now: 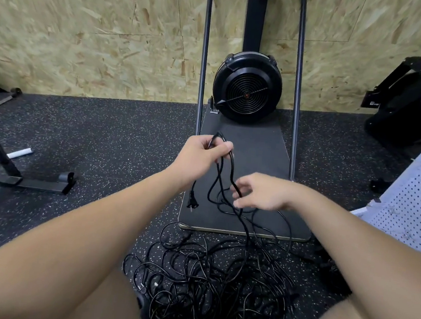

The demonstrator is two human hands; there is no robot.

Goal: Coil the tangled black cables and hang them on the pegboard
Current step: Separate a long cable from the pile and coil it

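Observation:
A tangled heap of black cables (208, 275) lies on the speckled floor between my knees. My left hand (200, 156) is raised above it and grips a few loops of one black cable (223, 183), whose plug (191, 204) dangles below that hand. My right hand (260, 192) is lower and to the right, fingers loosely curled, pinching a strand of the same cable. From there the strands run down into the heap. A white pegboard (410, 212) leans at the right edge.
A black fan machine (247, 88) stands on a dark base board (256, 148) with two upright metal tubes, right behind my hands. A black stand foot (22, 182) lies on the left. Black equipment (410, 106) sits at the right by the chipboard wall.

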